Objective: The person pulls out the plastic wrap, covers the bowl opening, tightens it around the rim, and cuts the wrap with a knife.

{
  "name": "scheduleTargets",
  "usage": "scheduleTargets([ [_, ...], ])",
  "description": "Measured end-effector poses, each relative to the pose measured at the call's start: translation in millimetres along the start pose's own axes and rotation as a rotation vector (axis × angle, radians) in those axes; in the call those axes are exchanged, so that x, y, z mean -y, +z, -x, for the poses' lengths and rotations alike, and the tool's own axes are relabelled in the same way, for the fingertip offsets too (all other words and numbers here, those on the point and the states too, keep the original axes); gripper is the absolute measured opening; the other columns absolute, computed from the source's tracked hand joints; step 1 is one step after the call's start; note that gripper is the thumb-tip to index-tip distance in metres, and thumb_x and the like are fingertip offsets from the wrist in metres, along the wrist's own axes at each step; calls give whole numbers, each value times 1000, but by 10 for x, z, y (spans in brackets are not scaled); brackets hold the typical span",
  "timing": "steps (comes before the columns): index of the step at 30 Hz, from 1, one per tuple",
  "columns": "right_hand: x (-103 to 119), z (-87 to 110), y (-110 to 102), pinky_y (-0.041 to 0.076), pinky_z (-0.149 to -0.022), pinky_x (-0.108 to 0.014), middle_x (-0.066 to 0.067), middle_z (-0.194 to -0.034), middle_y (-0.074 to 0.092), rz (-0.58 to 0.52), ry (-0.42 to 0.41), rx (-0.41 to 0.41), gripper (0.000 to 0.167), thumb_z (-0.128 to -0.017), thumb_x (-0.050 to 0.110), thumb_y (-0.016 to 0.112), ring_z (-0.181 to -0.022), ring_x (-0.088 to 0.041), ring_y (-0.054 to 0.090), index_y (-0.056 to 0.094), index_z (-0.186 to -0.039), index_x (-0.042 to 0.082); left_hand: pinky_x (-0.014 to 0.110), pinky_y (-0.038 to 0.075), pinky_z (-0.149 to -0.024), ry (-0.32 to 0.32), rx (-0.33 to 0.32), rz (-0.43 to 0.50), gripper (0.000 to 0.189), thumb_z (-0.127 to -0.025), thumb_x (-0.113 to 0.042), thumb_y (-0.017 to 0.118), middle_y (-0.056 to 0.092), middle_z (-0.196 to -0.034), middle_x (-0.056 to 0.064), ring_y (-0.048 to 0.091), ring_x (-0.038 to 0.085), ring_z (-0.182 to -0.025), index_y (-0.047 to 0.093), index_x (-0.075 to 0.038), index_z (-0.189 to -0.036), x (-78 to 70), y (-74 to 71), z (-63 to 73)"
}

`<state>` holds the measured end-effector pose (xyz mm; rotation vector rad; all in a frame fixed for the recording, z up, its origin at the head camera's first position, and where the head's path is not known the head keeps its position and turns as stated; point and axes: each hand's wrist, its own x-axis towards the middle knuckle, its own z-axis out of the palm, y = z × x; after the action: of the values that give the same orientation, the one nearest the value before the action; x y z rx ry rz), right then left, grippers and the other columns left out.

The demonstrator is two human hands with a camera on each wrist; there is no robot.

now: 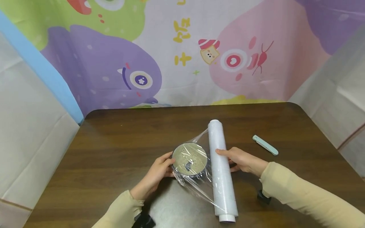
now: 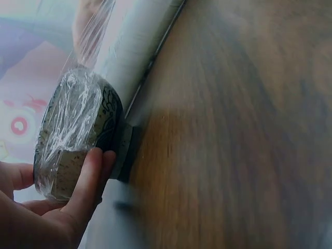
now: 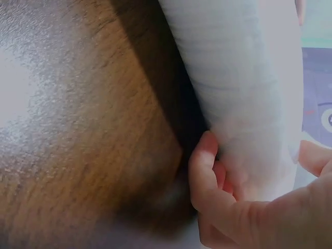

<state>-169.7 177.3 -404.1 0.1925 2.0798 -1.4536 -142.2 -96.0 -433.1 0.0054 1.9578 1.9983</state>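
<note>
A speckled bowl [image 1: 186, 158] with a dark patterned outside stands near the middle of the table. Clear plastic wrap [image 1: 196, 186] stretches over its mouth and runs to a long white roll of cling film [image 1: 219, 177] on the right. My left hand [image 1: 158, 171] grips the bowl's left side, thumb at the rim; in the left wrist view its fingers [image 2: 85, 187] lie on the film-covered wall. My right hand [image 1: 242, 160] holds the roll around its middle, thumb on top. In the right wrist view, curled fingers [image 3: 205, 166] reach under the roll's side.
A pale green folding cutter [image 1: 265, 145] lies on the table to the right of the right hand. The brown wooden table [image 1: 114, 142] ends at the back against a cartoon-printed curtain [image 1: 182, 79]. White sheets [image 1: 25, 126] hang at both sides.
</note>
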Motion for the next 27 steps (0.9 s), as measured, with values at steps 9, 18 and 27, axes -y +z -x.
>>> scheduleTargets([
  [9, 27, 4, -21, 53, -69, -39, -8, -87, 58, 84, 8, 0, 49, -89, 39, 51, -79, -19, 55, 52, -105, -8, 28, 53, -64, 21, -17, -30, 47, -94, -16, 43, 58, -104, 24, 62, 12, -67, 35, 7, -134, 23, 3, 28],
  [18, 39, 34, -62, 53, -67, -36, -14, -95, 53, 131, 35, -22, 57, -90, 44, 46, -82, -21, 53, 45, -114, -8, 37, 51, -79, 65, -106, -175, 42, -94, -17, 45, 59, -108, 24, 62, 22, -85, 42, 7, -129, -52, -24, 82],
  [27, -3, 27, -451, 50, -73, -35, -21, -101, 57, 288, -102, -136, 48, -95, 33, 41, -87, -23, 59, 43, -117, -11, 40, 45, -86, 168, -172, -535, 29, -89, -16, 51, 60, -114, 13, 57, 24, -101, 57, -4, -114, -294, -18, 39],
])
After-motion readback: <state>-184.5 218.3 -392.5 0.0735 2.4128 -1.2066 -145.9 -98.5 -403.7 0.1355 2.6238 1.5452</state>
